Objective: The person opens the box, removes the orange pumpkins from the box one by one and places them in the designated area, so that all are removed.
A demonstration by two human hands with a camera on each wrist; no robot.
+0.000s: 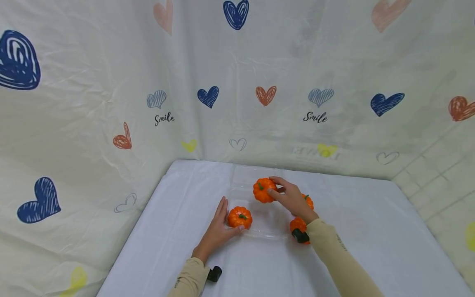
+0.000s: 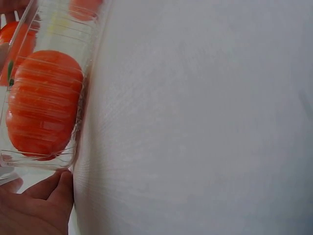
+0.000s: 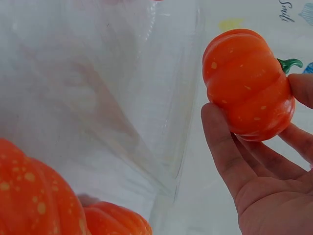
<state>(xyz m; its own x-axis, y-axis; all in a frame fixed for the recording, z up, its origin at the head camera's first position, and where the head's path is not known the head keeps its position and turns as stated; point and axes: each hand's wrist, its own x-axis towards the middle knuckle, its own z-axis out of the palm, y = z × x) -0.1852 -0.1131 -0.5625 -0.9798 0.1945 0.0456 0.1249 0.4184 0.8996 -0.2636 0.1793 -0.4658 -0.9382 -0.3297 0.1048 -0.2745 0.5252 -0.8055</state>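
My right hand (image 1: 293, 200) holds an orange toy pumpkin (image 1: 264, 190) with a green stem, raised above a clear plastic box (image 1: 269, 225). In the right wrist view, the thumb and fingers pinch this pumpkin (image 3: 247, 85) at its sides. A second pumpkin (image 1: 239, 217) sits inside the box at its left side, seen through the ribbed wall in the left wrist view. My left hand (image 1: 217, 231) lies against the box's front left corner. Its fingers stretch along the left wall and its thumb touches the front edge; nothing is lifted by it.
Two more orange pumpkins lie right of the box, one farther back (image 1: 307, 201) and one nearer (image 1: 298, 225), both partly covered by the right arm. A white cloth (image 1: 178, 231) covers the table. Behind stands a white curtain (image 1: 259, 53) printed with hearts.
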